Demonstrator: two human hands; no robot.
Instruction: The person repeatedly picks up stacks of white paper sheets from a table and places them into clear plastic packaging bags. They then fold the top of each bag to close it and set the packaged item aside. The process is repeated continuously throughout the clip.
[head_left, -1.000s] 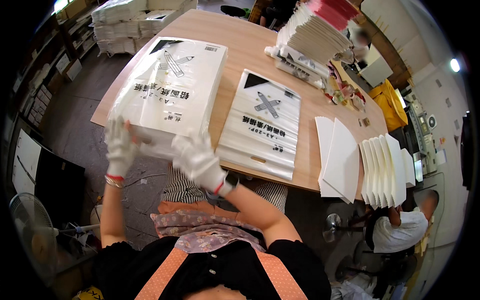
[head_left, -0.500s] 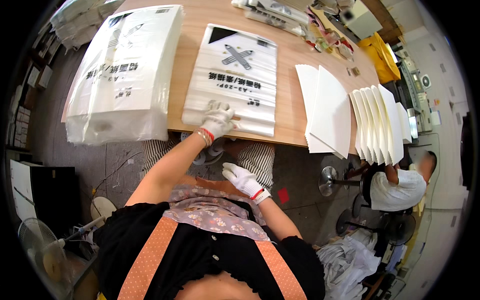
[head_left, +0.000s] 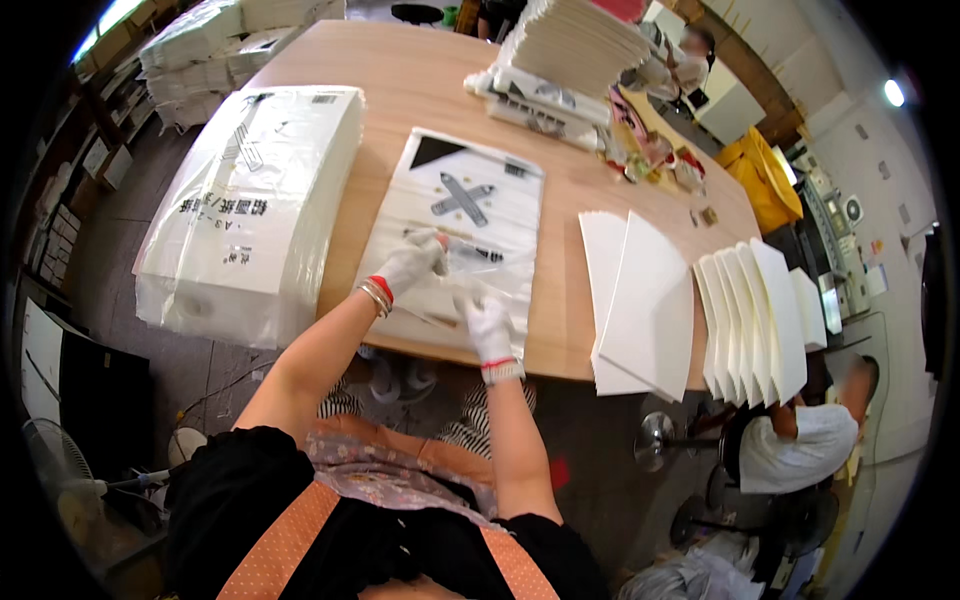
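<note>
A printed clear plastic bag [head_left: 465, 200] lies on top of a pack or stack on the wooden table, straight in front of me. My left hand [head_left: 414, 262], in a white glove, is closed on the film around the middle of the bag. Nearer to me and to its right, my right hand [head_left: 488, 322], also gloved, has its fingers bent together on a lifted part of the film. Loose plastic stretches and creases between the two hands. Both hands are slightly blurred, and the fingertips are partly hidden.
A tall stack of similar printed bags [head_left: 250, 210] stands on the left. White paper sheets [head_left: 640, 310] and several fanned white bundles [head_left: 750, 320] lie along the right edge. Packs, small items and a yellow bag [head_left: 762, 180] are at the far right. A co-worker [head_left: 800, 440] sits at right.
My right hand has come up from near my lap onto the bag. The left has moved from the bag's near edge farther up it, lifting film. The view has tilted upward.
</note>
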